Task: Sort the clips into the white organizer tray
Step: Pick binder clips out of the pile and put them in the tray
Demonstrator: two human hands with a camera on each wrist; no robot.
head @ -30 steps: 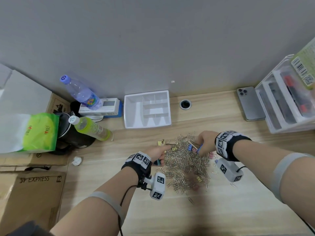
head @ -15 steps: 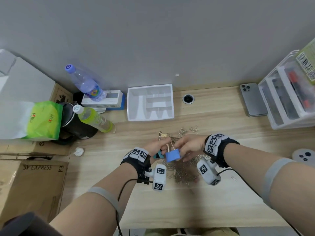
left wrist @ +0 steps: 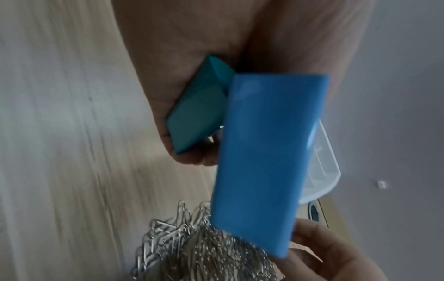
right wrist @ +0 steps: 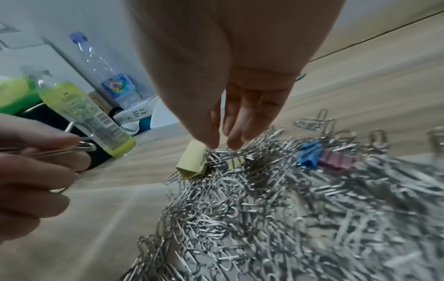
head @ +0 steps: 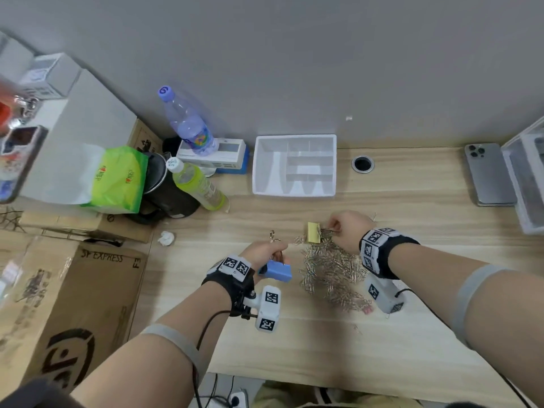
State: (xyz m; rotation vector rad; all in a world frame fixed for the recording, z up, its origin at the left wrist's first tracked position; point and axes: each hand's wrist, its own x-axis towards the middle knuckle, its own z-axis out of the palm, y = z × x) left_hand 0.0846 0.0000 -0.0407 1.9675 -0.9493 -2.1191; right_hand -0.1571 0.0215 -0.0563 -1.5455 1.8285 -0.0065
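My left hand [head: 273, 253] grips the wire handles of a big blue binder clip [head: 278, 271] [left wrist: 269, 140]; a teal binder clip [left wrist: 199, 112] sits in the same hand behind it. At the far edge of a heap of silver paper clips [head: 332, 269] [right wrist: 264, 209], my right hand [head: 334, 228] [right wrist: 220, 145] pinches the wire handle of a yellow binder clip [head: 313, 233] [right wrist: 192, 161]. A small blue clip [right wrist: 310, 155] and a pink clip [right wrist: 336, 159] lie in the heap. The white organizer tray [head: 266, 172] stands against the wall beyond the heap, its compartments bare.
Left of the tray are two bottles [head: 197, 184], a black kettle [head: 167, 195] and a flat white box. A phone [head: 488, 175] and a clear drawer unit [head: 527, 178] sit at the right. A cable hole [head: 362, 164] and a paper wad [head: 166, 238] mark the desk.
The blue clip has passed from my right hand to my left. My right hand has moved to the pile's far edge and taken the yellow clip's handle.
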